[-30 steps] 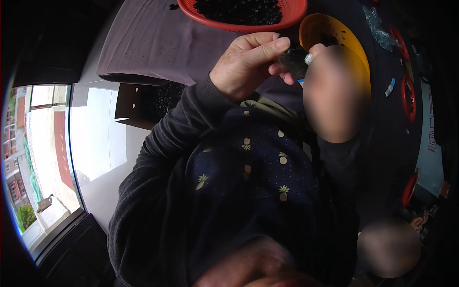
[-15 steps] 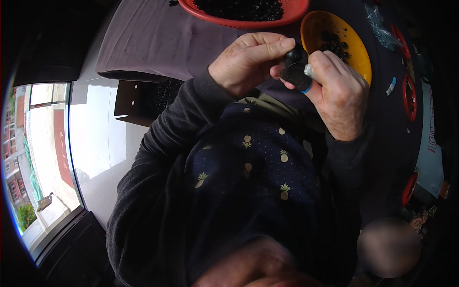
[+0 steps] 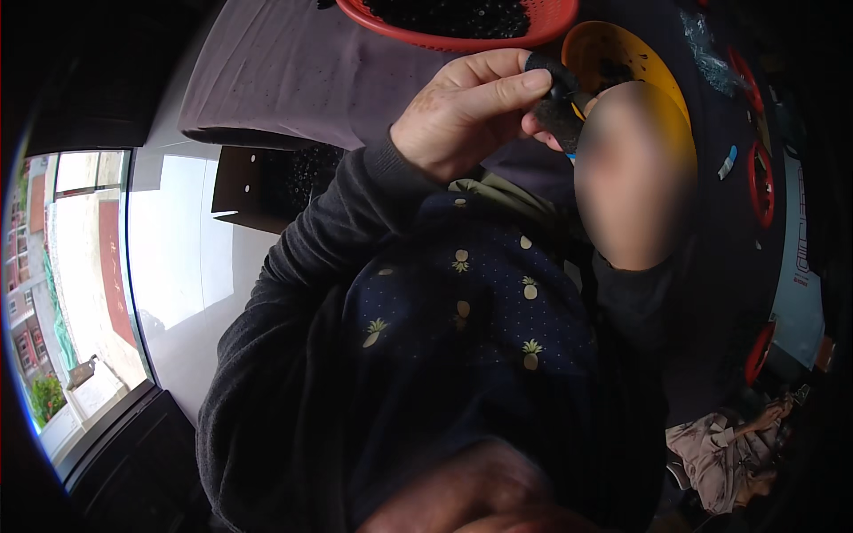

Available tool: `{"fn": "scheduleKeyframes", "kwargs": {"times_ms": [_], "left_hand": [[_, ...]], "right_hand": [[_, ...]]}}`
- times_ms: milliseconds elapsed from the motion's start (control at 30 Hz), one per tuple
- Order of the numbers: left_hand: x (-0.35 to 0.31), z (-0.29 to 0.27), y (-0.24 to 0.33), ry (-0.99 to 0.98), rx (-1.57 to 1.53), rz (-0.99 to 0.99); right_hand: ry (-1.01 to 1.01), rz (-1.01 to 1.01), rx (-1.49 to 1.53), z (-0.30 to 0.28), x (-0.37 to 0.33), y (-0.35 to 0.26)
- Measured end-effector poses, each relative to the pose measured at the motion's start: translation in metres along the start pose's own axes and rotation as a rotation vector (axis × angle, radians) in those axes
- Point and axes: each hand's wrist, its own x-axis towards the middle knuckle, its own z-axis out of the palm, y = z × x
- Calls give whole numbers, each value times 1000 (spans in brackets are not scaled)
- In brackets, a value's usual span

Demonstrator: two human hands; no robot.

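My left hand [image 3: 475, 111] is closed above the near edge of the table, its thumb and fingers pinching a small glossy black round piece [image 3: 562, 91]. A dull black pad-like piece [image 3: 559, 121] lies along the fingers under it; its kind is unclear. Right beside it is my right hand [image 3: 629, 173], smeared by a blur that hides its fingers. A thin yellow bit [image 3: 579, 112] and a blue bit show between the two hands, too small to name. Behind my right hand, a yellow bowl [image 3: 659, 59] holds small black round pieces.
A red basket [image 3: 426, 41] full of black pieces stands at the far edge of view. Crumpled clear plastic [image 3: 706, 53] and a blue-white scrap [image 3: 728, 163] lie on the right. An open cardboard box [image 3: 238, 182] sits below the table's left. Another person [image 3: 724, 453] is at lower right.
The black piece has turned in my left fingers, and more of its dark upper edge shows. My right hand has shifted slightly right and down. The yellow bit has come into sight.
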Motion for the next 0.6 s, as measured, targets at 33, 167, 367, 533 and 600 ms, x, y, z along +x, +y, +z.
{"fn": "scheduleKeyframes", "kwargs": {"times_ms": [33,167,367,533,600], "left_hand": [[0,-1,-2,1,0,0],[0,-4,-4,-56,-23,38],[0,-5,-6,-55,-25,61],[1,-5,-7,-68,-21,70],[1,-5,-7,-60,-18,69]], "right_hand": [[-1,0,0,0,0,-1],[4,4,-35,0,0,-3],[-15,22,-12,0,0,-3],[-14,9,-30,-4,1,-6],[-19,35,-15,-4,1,-6]]}}
